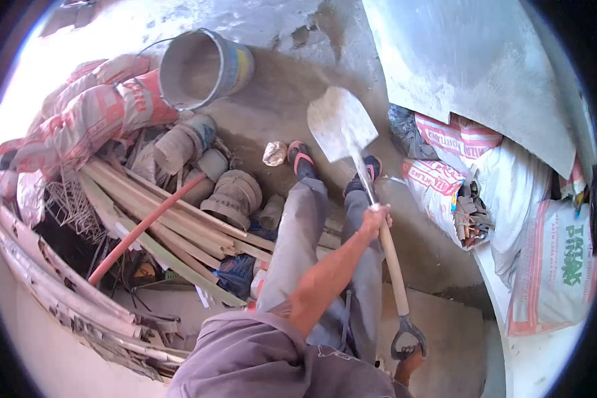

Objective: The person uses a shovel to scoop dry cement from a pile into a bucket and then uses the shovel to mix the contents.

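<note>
A shovel (393, 268) with a pale, dusty blade, a wooden shaft and a dark D-shaped grip slants across the front of my legs. My left hand (377, 220) is wrapped round the shaft near the metal socket. Lower down, my right hand (410, 358) is closed on the D-grip at the shaft's end, partly hidden by it. The blade is in front of my feet, its tip pointing away from me. Beside my left shoe (302, 160) lies a small crumpled whitish lump (274, 153).
A bucket (239, 66) lies tilted at the upper left, near stacked sacks (93, 126). Wooden strips (172, 215), stacked pots (232, 198) and a red pipe (146, 229) crowd the left. Filled sacks (438, 192) and a large grey sheet (471, 60) stand at the right.
</note>
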